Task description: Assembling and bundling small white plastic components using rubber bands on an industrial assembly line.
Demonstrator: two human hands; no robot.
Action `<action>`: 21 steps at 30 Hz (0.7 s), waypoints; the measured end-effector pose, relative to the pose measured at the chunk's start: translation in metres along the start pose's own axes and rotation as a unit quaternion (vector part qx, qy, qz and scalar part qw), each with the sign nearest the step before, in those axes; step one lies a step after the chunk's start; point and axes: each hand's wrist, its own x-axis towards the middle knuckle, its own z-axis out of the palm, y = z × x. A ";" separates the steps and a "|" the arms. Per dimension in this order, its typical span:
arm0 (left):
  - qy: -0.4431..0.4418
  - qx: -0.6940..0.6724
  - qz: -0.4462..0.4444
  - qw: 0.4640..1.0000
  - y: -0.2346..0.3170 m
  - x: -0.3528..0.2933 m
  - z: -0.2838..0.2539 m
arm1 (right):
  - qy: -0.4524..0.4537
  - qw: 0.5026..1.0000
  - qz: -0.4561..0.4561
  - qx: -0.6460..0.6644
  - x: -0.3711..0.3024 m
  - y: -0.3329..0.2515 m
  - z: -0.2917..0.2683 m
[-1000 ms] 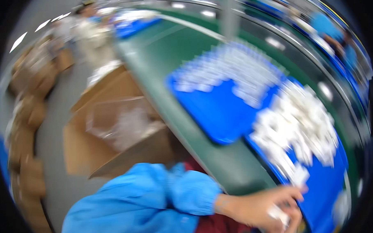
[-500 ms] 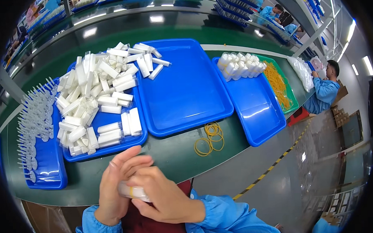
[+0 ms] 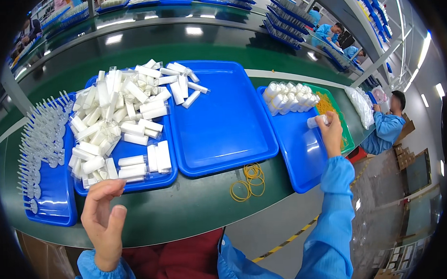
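Observation:
My right hand [image 3: 332, 132] reaches over the narrow blue tray [image 3: 303, 159] on the right and pinches a small white roll in clear wrap [image 3: 313, 122]. Just beyond it in that tray stands a tight group of white wrapped rolls [image 3: 288, 99]. My left hand [image 3: 103, 215] is open and holds nothing, its fingers curved and its thumb apart. It hovers by the front edge of the left blue tray [image 3: 171, 178], where white rolls in clear wrap [image 3: 111, 106] lie in a heap.
Loose yellow rubber bands [image 3: 249, 183] lie on the green table [image 3: 196, 209]. More rubber bands [image 3: 325, 104] fill a green tray [image 3: 348, 142]. A wide blue tray [image 3: 223, 124] has a few rolls in its corner. Clear stemmed plastic pieces [image 3: 43, 131] stand far left. A co-worker [image 3: 388, 126] sits at right.
My hands have parted. The right one has carried the roll, with a yellow band round it earlier, across to the right-hand tray. My left hand has let go and moved left.

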 end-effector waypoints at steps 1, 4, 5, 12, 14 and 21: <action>0.004 0.004 -0.011 1.000 0.000 0.001 -0.003 | 0.007 1.000 -0.005 -0.004 0.013 0.012 0.006; 0.025 0.029 -0.029 0.999 0.002 0.002 -0.014 | 0.025 0.998 -0.044 -0.046 0.041 0.033 0.041; 0.026 0.044 -0.020 0.998 0.004 0.002 -0.018 | 0.032 0.995 -0.060 -0.073 0.045 0.034 0.049; 0.069 0.175 0.017 0.982 0.000 -0.004 -0.081 | -0.058 0.993 -0.090 -0.050 0.052 0.016 0.058; 0.027 0.219 0.050 0.974 0.012 0.002 -0.099 | -0.087 0.985 -0.149 -0.021 0.075 0.080 0.053; 0.023 0.629 0.086 0.772 0.014 -0.005 -0.195 | 0.000 0.987 -0.130 -0.091 0.105 0.108 0.024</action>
